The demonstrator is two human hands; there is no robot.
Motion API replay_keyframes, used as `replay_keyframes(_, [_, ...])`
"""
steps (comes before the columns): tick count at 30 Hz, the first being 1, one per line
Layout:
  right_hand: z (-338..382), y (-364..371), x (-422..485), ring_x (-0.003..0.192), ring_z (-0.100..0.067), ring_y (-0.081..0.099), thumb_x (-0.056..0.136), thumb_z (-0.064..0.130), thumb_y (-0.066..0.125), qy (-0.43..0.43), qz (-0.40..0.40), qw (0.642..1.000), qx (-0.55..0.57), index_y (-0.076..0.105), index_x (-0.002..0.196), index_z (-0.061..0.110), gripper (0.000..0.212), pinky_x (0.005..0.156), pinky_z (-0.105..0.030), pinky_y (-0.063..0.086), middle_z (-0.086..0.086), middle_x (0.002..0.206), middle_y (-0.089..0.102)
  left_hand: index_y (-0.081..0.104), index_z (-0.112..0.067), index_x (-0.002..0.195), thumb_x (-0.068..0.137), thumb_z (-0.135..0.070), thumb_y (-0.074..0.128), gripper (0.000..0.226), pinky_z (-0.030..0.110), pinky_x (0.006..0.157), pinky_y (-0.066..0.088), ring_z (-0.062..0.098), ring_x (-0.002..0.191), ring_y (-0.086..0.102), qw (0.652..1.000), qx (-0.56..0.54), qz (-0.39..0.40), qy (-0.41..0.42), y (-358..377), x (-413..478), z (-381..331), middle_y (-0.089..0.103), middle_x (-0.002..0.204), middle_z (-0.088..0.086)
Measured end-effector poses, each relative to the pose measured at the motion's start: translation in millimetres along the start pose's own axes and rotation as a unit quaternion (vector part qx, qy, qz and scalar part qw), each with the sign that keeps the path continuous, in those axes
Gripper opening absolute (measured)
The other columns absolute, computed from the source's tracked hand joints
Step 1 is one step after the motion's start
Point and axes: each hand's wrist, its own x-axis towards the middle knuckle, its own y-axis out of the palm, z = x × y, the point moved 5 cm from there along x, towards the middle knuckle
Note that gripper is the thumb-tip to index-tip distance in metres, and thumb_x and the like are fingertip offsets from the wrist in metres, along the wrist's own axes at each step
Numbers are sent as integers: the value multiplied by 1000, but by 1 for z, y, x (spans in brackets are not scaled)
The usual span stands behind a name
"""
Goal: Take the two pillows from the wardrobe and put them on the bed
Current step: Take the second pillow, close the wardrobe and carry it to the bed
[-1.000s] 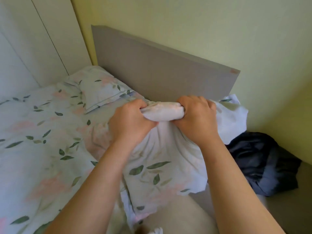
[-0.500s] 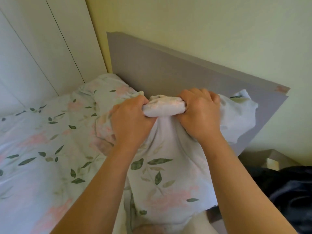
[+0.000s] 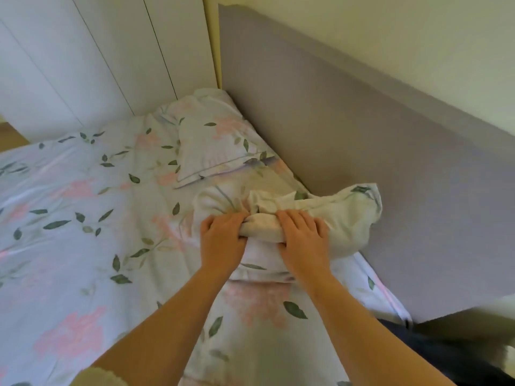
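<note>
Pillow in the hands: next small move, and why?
Probably release it. The pillow already lies on the bed by the headboard, beside the other pillow, while the left hand and right hand grip its bunched edge.

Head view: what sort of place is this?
Likely a bedroom: floral bed, grey headboard, white wardrobe doors alongside. The left hand and right hand grip a second pillow beside the first pillow.

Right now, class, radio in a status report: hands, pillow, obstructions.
Both left hand and right hand grip bunched edge of second pillow. Pillow down on bed, by headboard. Beside it, first pillow; nothing blocking.
</note>
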Motion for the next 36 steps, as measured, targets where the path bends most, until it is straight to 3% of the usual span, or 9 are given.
replay_keyframes(2, [-23,37,0,108,-30,62,54,17,84,6,103,995,-7,60,117,18,67,90,-45,49,-7,118,66,64,-14,116,79,-10,55,38,47,97,38,24,110,62,998,28,50,-18,40,4,7,69,113,5])
replay_keyframes(6, [-66,101,-4,146,-25,4,93,24,48,3,286,958,29,9,147,28,67,115,-43,14,-3,159,2,28,-24,143,93,-19,49,54,41,113,23,18,145,16,982,56,161,-79,104,12,19,25,154,-3])
replay_keyframes(10, [-78,147,-7,146,-23,3,97,27,40,35,358,930,76,6,147,31,60,117,-42,10,0,159,-1,15,-28,146,92,-20,52,65,40,113,24,22,146,11,958,68,257,-108,159,4,26,8,158,2])
replay_keyframes(14, [-89,177,-10,145,-22,8,96,30,41,96,344,929,98,13,146,29,58,116,-41,13,0,158,7,11,-27,147,92,-36,49,67,42,116,22,21,146,9,930,70,317,-172,201,-19,49,6,159,2])
replay_keyframes(18, [-132,200,-21,144,-26,7,91,43,47,261,310,909,100,10,146,26,69,112,-48,19,-4,158,2,14,-26,145,83,-54,53,79,51,115,19,29,145,7,915,36,257,-308,218,-29,86,5,158,5])
replay_keyframes(22, [-154,225,-27,137,-33,23,76,55,62,441,230,837,227,10,144,26,90,107,-55,26,-12,152,14,0,-29,146,66,-69,61,108,55,113,10,34,144,2,886,-16,203,-416,235,-34,101,-5,157,12])
replay_keyframes(26, [-159,246,-31,128,-37,41,69,50,73,467,192,809,301,6,145,30,103,105,-51,34,-12,146,35,1,-28,145,61,-62,71,115,51,106,31,37,132,35,848,-126,190,-479,248,-34,122,30,147,15])
replay_keyframes(31, [-144,223,-11,107,-23,55,80,26,69,395,122,819,398,45,132,26,58,84,-28,40,1,118,59,40,-7,134,80,-22,68,62,34,74,48,24,84,57,839,-235,184,-454,227,-14,122,58,110,12])
replay_keyframes(36, [-119,168,38,77,-15,49,87,19,59,304,88,863,393,58,114,20,27,65,-23,39,10,84,55,59,-24,83,68,-19,71,20,42,82,54,28,82,61,799,-375,88,-461,171,10,102,61,78,0])
